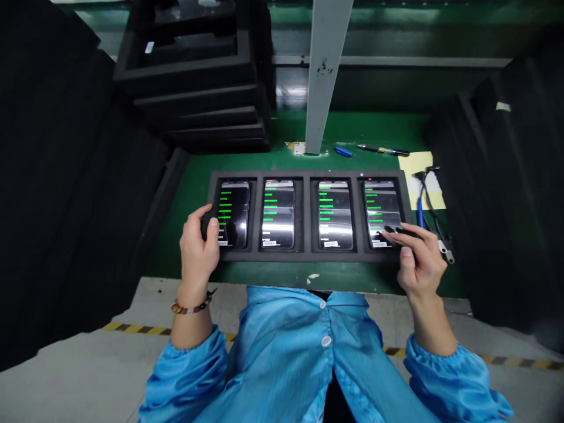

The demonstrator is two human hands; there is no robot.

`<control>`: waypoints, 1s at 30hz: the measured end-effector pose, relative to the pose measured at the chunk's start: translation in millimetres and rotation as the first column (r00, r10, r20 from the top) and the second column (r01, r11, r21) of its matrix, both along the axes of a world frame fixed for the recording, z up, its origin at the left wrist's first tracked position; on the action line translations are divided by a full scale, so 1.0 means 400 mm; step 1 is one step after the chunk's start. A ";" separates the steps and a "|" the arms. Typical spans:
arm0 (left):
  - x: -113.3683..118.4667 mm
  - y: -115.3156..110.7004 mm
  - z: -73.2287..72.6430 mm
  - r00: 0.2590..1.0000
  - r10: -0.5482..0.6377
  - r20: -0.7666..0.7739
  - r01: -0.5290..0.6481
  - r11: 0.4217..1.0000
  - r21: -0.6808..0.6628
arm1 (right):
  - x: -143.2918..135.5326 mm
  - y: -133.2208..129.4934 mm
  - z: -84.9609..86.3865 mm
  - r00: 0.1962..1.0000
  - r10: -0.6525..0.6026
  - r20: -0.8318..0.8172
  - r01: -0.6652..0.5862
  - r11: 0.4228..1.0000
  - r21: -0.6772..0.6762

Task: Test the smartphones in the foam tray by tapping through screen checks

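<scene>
A black foam tray (306, 257) lies across the green bench, its compartments in one row with a smartphone in each. Lit screens with green and white text lines show on the far-left phone (238, 217), the second phone (278, 205), the third phone (335, 205) and the far-right phone (381, 202). My left hand (199, 247) grips the tray's left end, thumb on top of the rim. Over the lower part of the far-right phone, my right hand (422, 262) stretches its fingers, fingertips at the screen; I cannot tell whether they touch it. It holds nothing.
Stacked black foam trays (198, 88) stand at the back left, with more dark stacks on both sides. A grey post (326, 76) rises behind the tray. A pen (382, 150), a blue cap (343, 151), yellow paper (414, 164) and a black cable (434, 217) lie at right.
</scene>
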State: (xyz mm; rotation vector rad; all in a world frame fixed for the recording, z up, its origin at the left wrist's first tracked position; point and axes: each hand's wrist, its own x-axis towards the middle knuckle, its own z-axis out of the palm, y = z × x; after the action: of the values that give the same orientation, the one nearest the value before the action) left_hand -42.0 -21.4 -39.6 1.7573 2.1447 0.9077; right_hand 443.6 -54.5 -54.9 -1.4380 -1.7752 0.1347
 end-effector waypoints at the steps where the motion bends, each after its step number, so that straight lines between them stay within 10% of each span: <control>1: -0.001 -0.002 0.000 1.000 -0.002 -0.004 0.002 1.000 0.001 | 0.001 -0.001 0.000 1.000 0.006 0.001 -0.006 1.000 -0.013; 13: -0.009 -0.009 0.001 0.995 -0.096 0.028 0.093 0.990 0.107 | -0.145 0.038 0.061 0.954 0.250 0.167 -0.196 0.937 -0.288; 24: -0.055 -0.011 -0.030 0.919 -0.042 0.392 0.021 0.998 0.057 | -0.415 0.088 0.085 0.841 0.525 0.131 -0.477 0.833 -0.280; 30: -0.063 0.006 -0.039 0.889 -0.003 0.458 -0.027 0.998 0.060 | -0.412 0.083 0.081 0.861 0.489 0.140 -0.440 0.854 -0.279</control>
State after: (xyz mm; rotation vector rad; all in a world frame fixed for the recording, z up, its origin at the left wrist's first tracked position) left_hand -67.1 -18.9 -55.2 1.3759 1.8342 1.2613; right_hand 279.0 -21.2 -22.7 -1.1793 -2.3277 0.4837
